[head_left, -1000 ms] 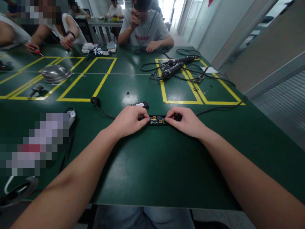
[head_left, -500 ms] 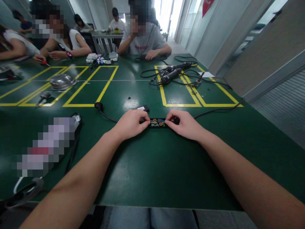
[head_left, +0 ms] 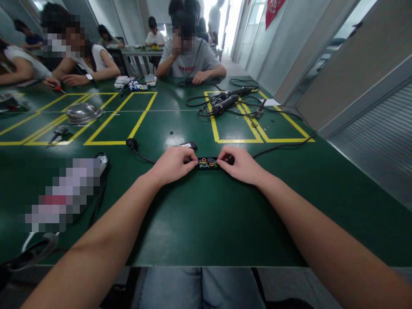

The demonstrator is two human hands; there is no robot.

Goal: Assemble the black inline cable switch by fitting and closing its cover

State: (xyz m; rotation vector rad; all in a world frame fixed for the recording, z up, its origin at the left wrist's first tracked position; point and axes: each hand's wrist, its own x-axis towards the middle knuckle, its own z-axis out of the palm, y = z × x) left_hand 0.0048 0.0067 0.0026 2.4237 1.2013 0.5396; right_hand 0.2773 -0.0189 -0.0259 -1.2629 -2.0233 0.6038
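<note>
Between my hands on the green table lies a circuit board (head_left: 207, 163) with coils and colored parts, set in a long black case (head_left: 209, 168). My left hand (head_left: 177, 165) is closed in a pinch at its left end. At the right end my right hand (head_left: 240, 164) pinches likewise, thumb against fingers. The fingertips hide both ends, so their exact hold on board or case is unclear. Just beyond my left hand rests a black cover with a white label (head_left: 188, 145). A black cord with a plug (head_left: 131, 143) runs behind my left hand.
A cable (head_left: 283, 148) leads right from behind my right hand. Black corded tools (head_left: 225, 103) lie tangled ahead, on yellow-taped table (head_left: 236, 140). At left are a metal bowl (head_left: 83, 112) and a bagged item (head_left: 69, 193). People sit across the table, one with a red-handled tool (head_left: 59, 88).
The view has shifted slightly, so most of the scene sits a little farther left. Both hands stay pinched at the ends of the circuit board and case.
</note>
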